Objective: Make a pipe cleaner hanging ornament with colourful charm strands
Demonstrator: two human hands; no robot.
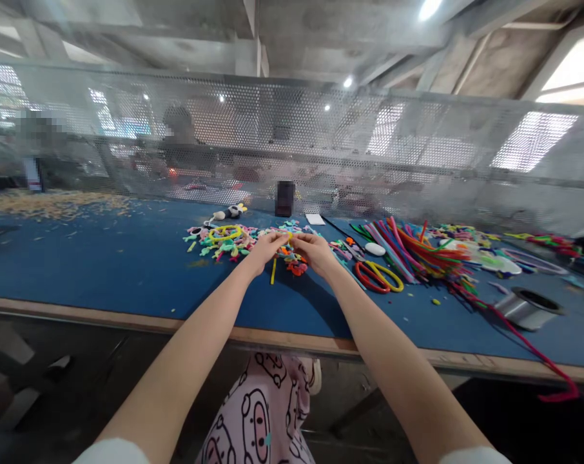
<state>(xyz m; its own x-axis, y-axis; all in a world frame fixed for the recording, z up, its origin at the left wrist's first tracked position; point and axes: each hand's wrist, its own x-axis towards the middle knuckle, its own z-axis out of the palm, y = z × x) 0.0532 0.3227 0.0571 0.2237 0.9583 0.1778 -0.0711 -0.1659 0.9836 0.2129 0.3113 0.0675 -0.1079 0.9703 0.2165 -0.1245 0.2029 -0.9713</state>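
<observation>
My left hand [267, 249] and my right hand [314, 250] meet over the table, thumbs and fingers pinched together. Between the fingertips shows a small yellow piece [289, 238]; its shape is mostly hidden by the fingers. Below my left hand is a narrow yellow strip [273, 271]; I cannot tell whether it joins the piece in my fingers. Behind and to the left of the hands spreads a pile of small pastel, branching pieces [227, 248], with a yellow ring [225, 232] on top. Orange-red pieces [298, 266] sit just below my right hand.
On the right are red and yellow loops [381, 277], a white oval object [375, 249], a bundle of coloured strands [408, 248] and a metal spool [528, 308]. A dark upright block [285, 198] stands before the perforated screen [311, 142]. The blue table's wooden edge [253, 335] runs in front.
</observation>
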